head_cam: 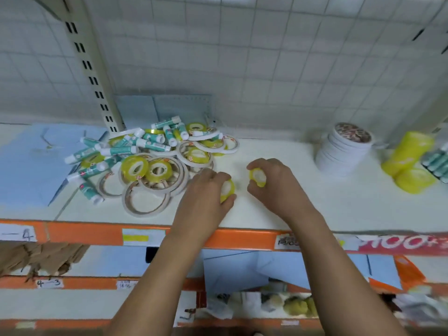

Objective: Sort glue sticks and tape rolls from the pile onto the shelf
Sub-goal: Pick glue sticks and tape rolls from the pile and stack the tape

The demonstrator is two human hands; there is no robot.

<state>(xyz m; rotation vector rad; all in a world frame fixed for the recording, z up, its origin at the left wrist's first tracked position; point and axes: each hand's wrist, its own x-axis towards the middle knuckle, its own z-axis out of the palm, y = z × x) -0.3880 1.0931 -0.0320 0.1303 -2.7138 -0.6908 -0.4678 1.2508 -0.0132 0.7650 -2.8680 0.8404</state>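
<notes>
The left hand (pixel 206 190) hides most of a small yellow tape roll (pixel 228 190). The right hand (pixel 274 183) hides most of a second yellow tape roll (pixel 258 177). At the right edge of the white shelf (pixel 278 214), green-and-white glue sticks (pixel 437 163) are blurry and cut off.

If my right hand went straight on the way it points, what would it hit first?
Probably the white tape rings at the pile's right edge; the right hand, holding a yellow roll, points toward them.

Open shelf (pixel 286 214) surface mid-span, between the pile (pixel 150 161) on the left and white tape stack (pixel 344 151) on the right. Front edge clear there. A slotted upright (pixel 97 76) stands behind pile; yellow rolls (pixel 409 163) crowd far right.
</notes>
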